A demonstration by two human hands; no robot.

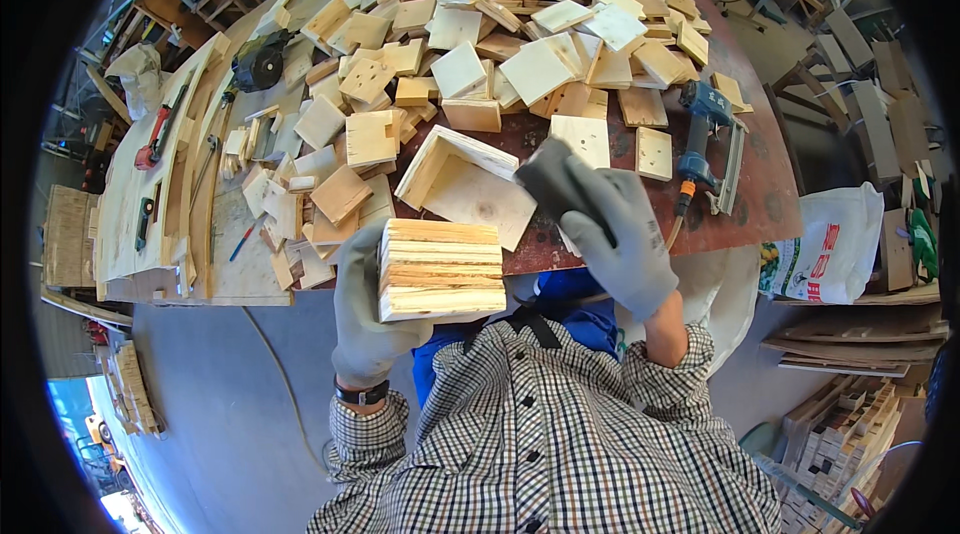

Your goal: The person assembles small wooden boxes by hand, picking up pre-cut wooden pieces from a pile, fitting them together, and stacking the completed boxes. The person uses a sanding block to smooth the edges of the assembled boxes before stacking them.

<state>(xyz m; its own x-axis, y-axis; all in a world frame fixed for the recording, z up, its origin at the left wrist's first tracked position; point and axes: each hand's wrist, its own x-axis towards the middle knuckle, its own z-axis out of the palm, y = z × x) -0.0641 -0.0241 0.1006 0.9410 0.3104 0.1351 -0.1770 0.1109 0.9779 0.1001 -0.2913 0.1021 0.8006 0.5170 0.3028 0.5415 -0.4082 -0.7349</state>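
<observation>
My left hand, in a grey work glove, is closed around a wooden block. Its near face shows several light and darker layers, like small boards stacked together. My right hand, gloved the same way, grips a dark grey block that is blurred by motion. That dark block is up and to the right of the wooden one, apart from it. Just beyond both hands, an open-sided wooden corner piece of joined boards rests on the reddish-brown table.
A large heap of small wooden boards covers the table's middle and far side. On the right lies a blue nail gun with its hose. Toward the left are a red-handled tool, a dark power tool and long planks.
</observation>
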